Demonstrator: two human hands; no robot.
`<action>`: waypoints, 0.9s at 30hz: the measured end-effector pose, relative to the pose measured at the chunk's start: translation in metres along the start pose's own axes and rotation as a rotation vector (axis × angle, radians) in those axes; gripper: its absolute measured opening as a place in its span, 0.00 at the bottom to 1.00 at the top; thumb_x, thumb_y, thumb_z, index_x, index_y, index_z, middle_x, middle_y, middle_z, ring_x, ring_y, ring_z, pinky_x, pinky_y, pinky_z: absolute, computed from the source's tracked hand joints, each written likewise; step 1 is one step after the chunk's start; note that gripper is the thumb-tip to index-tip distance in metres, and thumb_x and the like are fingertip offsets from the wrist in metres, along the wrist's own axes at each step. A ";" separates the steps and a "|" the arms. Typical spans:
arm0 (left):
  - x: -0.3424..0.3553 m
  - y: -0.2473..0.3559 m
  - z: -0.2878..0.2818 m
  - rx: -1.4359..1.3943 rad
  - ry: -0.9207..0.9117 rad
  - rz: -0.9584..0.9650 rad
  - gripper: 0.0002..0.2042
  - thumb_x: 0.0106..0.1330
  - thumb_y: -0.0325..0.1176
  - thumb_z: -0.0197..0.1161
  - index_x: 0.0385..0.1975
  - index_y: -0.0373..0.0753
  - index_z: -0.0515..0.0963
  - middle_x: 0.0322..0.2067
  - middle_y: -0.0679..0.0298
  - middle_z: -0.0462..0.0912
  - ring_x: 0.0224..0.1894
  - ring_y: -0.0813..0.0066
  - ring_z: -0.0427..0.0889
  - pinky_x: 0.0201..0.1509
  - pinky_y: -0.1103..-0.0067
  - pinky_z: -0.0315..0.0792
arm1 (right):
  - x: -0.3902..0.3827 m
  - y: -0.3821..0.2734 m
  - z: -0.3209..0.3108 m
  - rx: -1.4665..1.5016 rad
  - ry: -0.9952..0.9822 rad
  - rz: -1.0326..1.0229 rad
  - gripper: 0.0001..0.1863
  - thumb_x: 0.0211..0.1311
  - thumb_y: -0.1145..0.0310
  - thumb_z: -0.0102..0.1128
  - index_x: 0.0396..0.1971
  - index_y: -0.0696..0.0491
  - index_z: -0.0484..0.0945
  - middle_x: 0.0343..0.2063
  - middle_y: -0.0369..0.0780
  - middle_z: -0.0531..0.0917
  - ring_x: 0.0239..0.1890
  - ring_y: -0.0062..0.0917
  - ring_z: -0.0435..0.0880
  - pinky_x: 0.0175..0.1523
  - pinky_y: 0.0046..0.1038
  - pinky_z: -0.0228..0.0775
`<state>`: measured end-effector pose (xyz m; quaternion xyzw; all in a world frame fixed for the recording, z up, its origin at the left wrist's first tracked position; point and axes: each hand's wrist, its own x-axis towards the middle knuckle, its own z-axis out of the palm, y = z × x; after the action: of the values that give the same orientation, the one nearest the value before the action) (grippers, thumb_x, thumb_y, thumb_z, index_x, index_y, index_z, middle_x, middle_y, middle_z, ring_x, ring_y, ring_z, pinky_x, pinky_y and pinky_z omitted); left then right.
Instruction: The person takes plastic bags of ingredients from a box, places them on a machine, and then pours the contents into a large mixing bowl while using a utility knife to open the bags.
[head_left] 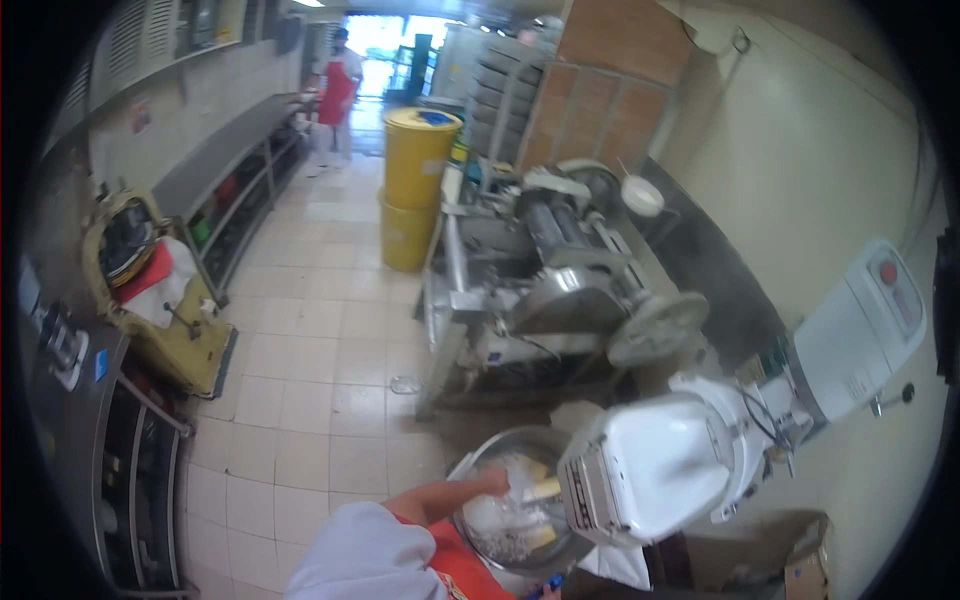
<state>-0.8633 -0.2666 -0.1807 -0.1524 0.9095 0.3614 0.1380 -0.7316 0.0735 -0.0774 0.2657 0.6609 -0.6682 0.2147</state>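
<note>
A large round metal mixing bowl (467, 462) stands below the white head of a mixer (660, 470). Inside it lie whitish, powdery-looking material (490, 515) and pale yellow blocks (541, 489). My left hand (492, 482) reaches over the bowl from the left, its fingers curled; what they hold, if anything, is hidden. At the bottom edge, by the near side of the bowl, only a sliver of my right hand (548, 593) shows, next to a small blue object (556, 581). Its fingers are mostly cut off by the frame.
Beyond the bowl stands a heavy metal roller machine (560, 290) with a large wheel. Two yellow drums (415, 160) are stacked behind it. Along the left are a yellowish machine (165, 330) and steel tables (225, 150). A person in a red apron (338, 95) stands far back. Cardboard boxes (805, 565) sit lower right.
</note>
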 end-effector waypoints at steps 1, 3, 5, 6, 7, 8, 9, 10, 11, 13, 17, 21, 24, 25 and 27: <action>0.017 -0.013 0.003 0.035 0.048 0.043 0.16 0.54 0.38 0.53 0.33 0.34 0.81 0.36 0.49 0.79 0.41 0.56 0.78 0.47 0.64 0.69 | 0.007 -0.002 0.005 0.043 -0.035 -0.018 0.16 0.63 0.76 0.49 0.49 0.44 0.69 0.18 0.34 0.71 0.15 0.21 0.70 0.14 0.26 0.62; 0.039 -0.049 -0.029 -0.130 0.007 0.041 0.12 0.57 0.38 0.51 0.29 0.37 0.78 0.28 0.56 0.75 0.31 0.66 0.74 0.36 0.71 0.63 | -0.009 -0.029 0.030 0.217 -0.091 0.047 0.06 0.64 0.72 0.51 0.40 0.48 0.70 0.17 0.34 0.72 0.15 0.20 0.70 0.17 0.26 0.63; 0.037 -0.081 -0.039 -1.004 -0.258 -0.459 0.10 0.61 0.37 0.49 0.25 0.39 0.75 0.19 0.64 0.71 0.21 0.76 0.69 0.25 0.77 0.57 | 0.004 -0.034 0.041 0.126 -0.068 -0.104 0.07 0.65 0.75 0.48 0.42 0.50 0.68 0.23 0.36 0.74 0.17 0.21 0.71 0.19 0.26 0.65; 0.032 -0.077 -0.035 -1.315 -0.325 -0.724 0.10 0.63 0.36 0.48 0.23 0.41 0.73 0.15 0.68 0.69 0.16 0.81 0.67 0.20 0.81 0.54 | 0.004 -0.040 0.047 0.260 0.032 -0.103 0.11 0.66 0.76 0.47 0.47 0.52 0.66 0.25 0.37 0.74 0.17 0.21 0.71 0.20 0.25 0.66; 0.030 -0.064 -0.033 -1.451 -0.366 -0.862 0.11 0.65 0.36 0.47 0.21 0.42 0.72 0.11 0.72 0.67 0.11 0.85 0.64 0.14 0.84 0.51 | -0.003 -0.055 0.053 0.356 0.187 -0.126 0.19 0.66 0.77 0.45 0.56 0.51 0.62 0.24 0.38 0.74 0.17 0.22 0.71 0.21 0.25 0.67; 0.025 -0.049 -0.030 -1.457 -0.463 -0.841 0.11 0.64 0.35 0.48 0.21 0.43 0.72 0.11 0.72 0.68 0.11 0.85 0.65 0.14 0.84 0.51 | -0.002 -0.058 0.053 0.380 0.234 -0.131 0.19 0.66 0.77 0.45 0.56 0.51 0.62 0.24 0.38 0.74 0.17 0.22 0.71 0.21 0.25 0.67; 0.018 -0.037 -0.027 -1.461 -0.557 -0.820 0.10 0.64 0.34 0.49 0.21 0.44 0.72 0.11 0.72 0.69 0.11 0.84 0.66 0.14 0.85 0.52 | -0.001 -0.061 0.052 0.351 0.329 -0.256 0.23 0.66 0.76 0.45 0.60 0.49 0.59 0.25 0.39 0.75 0.18 0.23 0.72 0.21 0.26 0.68; 0.009 -0.030 -0.027 -1.518 -0.683 -0.779 0.09 0.63 0.32 0.50 0.21 0.45 0.72 0.12 0.72 0.71 0.11 0.82 0.67 0.14 0.86 0.53 | -0.001 -0.062 0.054 0.308 0.405 -0.379 0.26 0.66 0.76 0.45 0.64 0.47 0.56 0.26 0.39 0.76 0.18 0.24 0.74 0.22 0.27 0.69; 0.002 -0.020 -0.025 -1.508 -0.693 -0.773 0.09 0.63 0.32 0.50 0.21 0.45 0.72 0.12 0.72 0.71 0.11 0.82 0.67 0.14 0.86 0.53 | -0.002 -0.057 0.057 0.316 0.414 -0.385 0.26 0.66 0.76 0.45 0.64 0.47 0.56 0.26 0.39 0.76 0.18 0.24 0.74 0.22 0.27 0.69; -0.011 -0.008 -0.018 -1.626 -0.729 -0.903 0.14 0.66 0.37 0.42 0.18 0.46 0.70 0.10 0.78 0.67 0.10 0.87 0.63 0.18 0.84 0.49 | 0.002 -0.035 0.063 -0.158 0.283 -0.434 0.31 0.66 0.77 0.44 0.68 0.46 0.50 0.27 0.40 0.76 0.20 0.21 0.73 0.21 0.26 0.67; -0.034 -0.004 -0.004 -1.792 -0.634 -1.083 0.13 0.65 0.34 0.44 0.19 0.46 0.70 0.11 0.75 0.68 0.10 0.85 0.66 0.14 0.85 0.52 | 0.036 0.028 0.051 -0.905 0.355 -0.689 0.31 0.64 0.76 0.48 0.67 0.51 0.53 0.23 0.40 0.78 0.18 0.20 0.75 0.21 0.26 0.67; -0.048 -0.015 0.018 -1.903 -0.605 -1.233 0.14 0.66 0.35 0.43 0.17 0.47 0.68 0.09 0.76 0.65 0.09 0.85 0.64 0.15 0.84 0.52 | -0.011 -0.027 0.071 -0.494 0.323 -0.462 0.31 0.64 0.75 0.48 0.67 0.50 0.53 0.22 0.38 0.78 0.16 0.20 0.73 0.20 0.26 0.66; -0.049 -0.005 0.027 -1.958 -0.631 -1.292 0.15 0.66 0.36 0.42 0.16 0.47 0.67 0.09 0.76 0.63 0.09 0.85 0.63 0.16 0.84 0.51 | -0.008 -0.029 0.069 -0.594 -0.192 -0.014 0.31 0.65 0.75 0.46 0.68 0.48 0.52 0.20 0.37 0.76 0.15 0.18 0.72 0.18 0.26 0.65; -0.050 -0.001 0.024 -1.983 -0.620 -1.295 0.15 0.66 0.37 0.41 0.16 0.47 0.66 0.09 0.76 0.63 0.09 0.85 0.62 0.16 0.83 0.51 | -0.001 -0.022 0.068 -0.466 0.014 -0.106 0.31 0.65 0.75 0.47 0.67 0.47 0.53 0.19 0.36 0.75 0.14 0.18 0.71 0.17 0.25 0.64; -0.046 0.003 0.020 -1.980 -0.623 -1.323 0.16 0.65 0.37 0.41 0.13 0.47 0.66 0.08 0.77 0.64 0.09 0.85 0.62 0.16 0.83 0.51 | 0.011 -0.015 0.064 -0.196 0.257 -0.265 0.30 0.64 0.76 0.47 0.66 0.45 0.55 0.18 0.35 0.73 0.13 0.17 0.70 0.16 0.25 0.62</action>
<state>-0.8197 -0.2420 -0.1761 -0.5302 -0.0810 0.7766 0.3305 -0.7544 0.0114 -0.0742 0.2372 0.7739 -0.5838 0.0636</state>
